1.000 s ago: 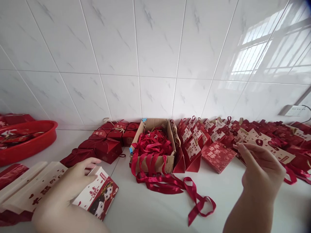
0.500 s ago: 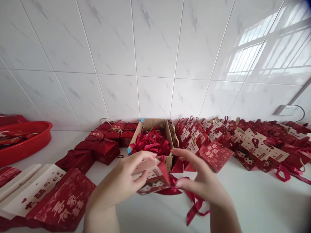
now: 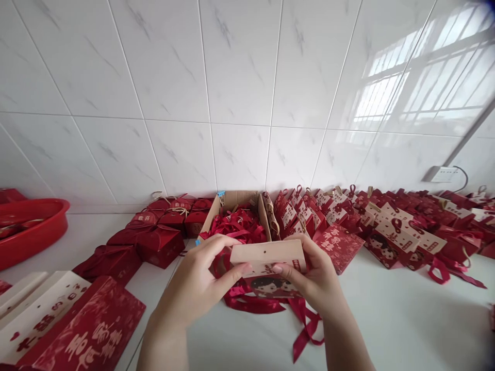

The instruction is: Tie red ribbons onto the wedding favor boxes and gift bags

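Between my two hands is a small red and cream gift box [image 3: 266, 256] with printed cartoon faces on its front. My left hand [image 3: 207, 273] grips its left end, thumb on the cream top flap. My right hand [image 3: 309, 270] holds the right end, its thumb pressed on the same flap. A small dark hole shows in the flap. Under and in front of the box, loose dark red ribbon [image 3: 303, 327] lies on the white table. Just behind stands an open cardboard box [image 3: 264, 206] with a heap of red ribbons [image 3: 235, 222] inside.
Flattened red and cream boxes [image 3: 104, 324] lie at the front left, with closed dark red boxes [image 3: 160, 245] behind them. A red plastic basin [image 3: 42, 232] stands at the far left. Rows of folded gift boxes [image 3: 390, 237] fill the right side along the tiled wall [image 3: 235, 93].
My right hand has come in from beside the gift box and now grips its right end. The box has turned, showing its cream flap towards me, and the view has shifted slightly.
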A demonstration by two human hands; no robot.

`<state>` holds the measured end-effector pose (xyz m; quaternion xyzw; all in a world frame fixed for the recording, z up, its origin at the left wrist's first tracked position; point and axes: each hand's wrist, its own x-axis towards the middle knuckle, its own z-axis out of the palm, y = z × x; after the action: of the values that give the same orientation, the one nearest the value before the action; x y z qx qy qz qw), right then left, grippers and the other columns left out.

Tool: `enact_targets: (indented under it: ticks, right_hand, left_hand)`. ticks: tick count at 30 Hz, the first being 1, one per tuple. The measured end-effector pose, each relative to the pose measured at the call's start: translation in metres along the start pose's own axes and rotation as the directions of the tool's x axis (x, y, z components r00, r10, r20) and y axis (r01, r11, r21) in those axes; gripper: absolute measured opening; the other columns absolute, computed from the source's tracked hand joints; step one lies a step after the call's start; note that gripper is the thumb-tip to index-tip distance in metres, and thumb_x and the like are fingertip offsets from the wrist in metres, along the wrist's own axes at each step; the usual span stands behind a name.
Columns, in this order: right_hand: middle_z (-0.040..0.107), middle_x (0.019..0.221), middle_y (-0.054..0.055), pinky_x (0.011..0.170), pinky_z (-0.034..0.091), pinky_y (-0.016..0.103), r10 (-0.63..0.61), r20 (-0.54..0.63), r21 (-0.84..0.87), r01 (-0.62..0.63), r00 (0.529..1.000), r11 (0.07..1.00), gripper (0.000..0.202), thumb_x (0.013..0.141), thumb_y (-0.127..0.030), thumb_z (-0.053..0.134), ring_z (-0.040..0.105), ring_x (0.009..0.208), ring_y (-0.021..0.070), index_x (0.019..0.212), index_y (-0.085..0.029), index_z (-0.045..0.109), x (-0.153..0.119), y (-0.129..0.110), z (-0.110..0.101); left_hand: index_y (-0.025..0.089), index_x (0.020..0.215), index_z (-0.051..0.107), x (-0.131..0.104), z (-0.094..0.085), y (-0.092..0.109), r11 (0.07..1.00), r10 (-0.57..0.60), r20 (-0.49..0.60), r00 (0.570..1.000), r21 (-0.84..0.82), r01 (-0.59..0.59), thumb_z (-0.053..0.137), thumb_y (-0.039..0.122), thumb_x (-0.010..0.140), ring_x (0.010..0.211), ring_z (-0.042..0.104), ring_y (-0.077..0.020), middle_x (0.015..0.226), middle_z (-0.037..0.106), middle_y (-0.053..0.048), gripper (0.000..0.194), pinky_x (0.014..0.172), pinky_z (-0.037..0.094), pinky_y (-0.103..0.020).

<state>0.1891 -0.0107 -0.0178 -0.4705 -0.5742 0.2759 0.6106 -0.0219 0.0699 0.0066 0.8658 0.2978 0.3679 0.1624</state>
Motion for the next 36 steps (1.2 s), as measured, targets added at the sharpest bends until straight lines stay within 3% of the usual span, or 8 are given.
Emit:
enact_targets:
  ticks: [7, 11, 17, 19, 22, 25, 28, 36]
  right_hand:
    - [0.070, 0.081, 0.001, 0.061, 0.052, 0.020, -0.013, -0.032, 0.062, 0.015, 0.999, 0.998, 0.021, 0.081, -0.032, 0.072, 0.062, 0.069, 0.0129, 0.098, -0.021, 0.064, -0.002, -0.002, 0.005]
    - [0.069, 0.079, 0.001, 0.060, 0.051, 0.021, -0.082, -0.020, 0.027, 0.082, 0.996, 0.996, 0.017, 0.083, -0.030, 0.070, 0.062, 0.066, 0.0130, 0.099, -0.021, 0.067, -0.003, 0.000, 0.002]
    - [0.061, 0.106, 0.006, 0.073, 0.053, 0.028, -0.224, -0.139, -0.143, 0.205, 0.965, 0.968, 0.015, 0.078, -0.027, 0.074, 0.062, 0.092, 0.0194, 0.082, -0.021, 0.060, -0.001, -0.002, 0.000]
    - [0.061, 0.114, 0.006, 0.074, 0.055, 0.030, -0.130, -0.125, 0.008, 0.132, 0.984, 0.991, 0.026, 0.077, -0.027, 0.075, 0.063, 0.091, 0.0188, 0.085, -0.023, 0.050, 0.000, -0.002, 0.002]
    - [0.064, 0.088, -0.003, 0.055, 0.054, 0.024, 0.041, -0.093, 0.308, -0.011, 0.995, 0.951, 0.044, 0.076, -0.027, 0.077, 0.061, 0.064, 0.0119, 0.088, -0.027, 0.034, 0.000, 0.000, 0.004]
    - [0.057, 0.073, -0.008, 0.051, 0.053, 0.020, 0.097, -0.155, 0.359, -0.035, 0.983, 0.933, 0.046, 0.075, -0.028, 0.079, 0.058, 0.056, 0.0092, 0.094, -0.028, 0.037, -0.001, -0.001, -0.001]
    - [0.059, 0.073, -0.005, 0.054, 0.056, 0.023, 0.143, -0.263, 0.300, -0.060, 0.954, 0.952, 0.040, 0.075, -0.032, 0.078, 0.060, 0.059, 0.0114, 0.101, -0.027, 0.048, -0.003, -0.007, -0.012]
    - [0.064, 0.069, -0.002, 0.052, 0.055, 0.024, 0.158, -0.393, 0.219, -0.075, 0.906, 0.973, 0.029, 0.071, -0.036, 0.080, 0.061, 0.058, 0.0144, 0.087, -0.024, 0.058, -0.008, -0.019, -0.022]
  left_hand:
    - [0.026, 0.104, 0.062, 0.002, 0.009, 0.009, 0.983, 0.027, -0.249, 0.968, -0.168, -0.070, 0.068, 0.023, 0.084, 0.091, 0.066, -0.0149, 0.098, 0.068, 0.000, 0.021, 0.083, 0.052, -0.024]
    - [0.028, 0.116, 0.056, 0.002, 0.012, 0.010, 0.953, -0.021, -0.218, 0.976, -0.300, -0.047, 0.065, 0.022, 0.086, 0.086, 0.066, -0.0141, 0.104, 0.065, -0.002, 0.032, 0.073, 0.054, -0.023]
    - [0.022, 0.090, 0.063, 0.007, 0.012, 0.016, 0.974, 0.074, -0.110, 0.991, -0.207, -0.095, 0.060, 0.023, 0.089, 0.092, 0.063, -0.0165, 0.095, 0.067, -0.003, 0.004, 0.083, 0.050, -0.026]
    - [0.021, 0.083, 0.062, 0.007, 0.011, 0.019, 0.970, 0.034, -0.071, 0.997, -0.236, -0.050, 0.058, 0.025, 0.090, 0.074, 0.062, -0.0133, 0.079, 0.066, 0.000, 0.009, 0.069, 0.050, -0.023]
    - [0.021, 0.079, 0.064, 0.008, 0.008, 0.016, 0.963, -0.010, -0.009, 1.000, -0.268, 0.007, 0.059, 0.031, 0.089, 0.066, 0.061, -0.0120, 0.072, 0.066, 0.002, 0.015, 0.063, 0.049, -0.021]
    - [0.021, 0.085, 0.066, 0.015, 0.008, -0.005, 0.955, -0.128, -0.136, 0.982, -0.283, 0.085, 0.056, 0.038, 0.090, 0.077, 0.066, -0.0146, 0.080, 0.071, -0.001, 0.020, 0.071, 0.052, -0.022]
    - [0.018, 0.091, 0.061, 0.029, 0.017, -0.041, 0.953, -0.289, -0.336, 0.896, -0.193, 0.235, 0.048, 0.042, 0.092, 0.086, 0.069, -0.0173, 0.087, 0.071, -0.006, 0.027, 0.079, 0.055, -0.025]
    - [0.017, 0.098, 0.065, 0.049, 0.051, -0.097, 0.835, -0.472, -0.132, 0.871, 0.251, 0.491, 0.045, 0.013, 0.085, 0.098, 0.068, -0.0279, 0.103, 0.072, -0.014, 0.024, 0.083, 0.053, -0.040]
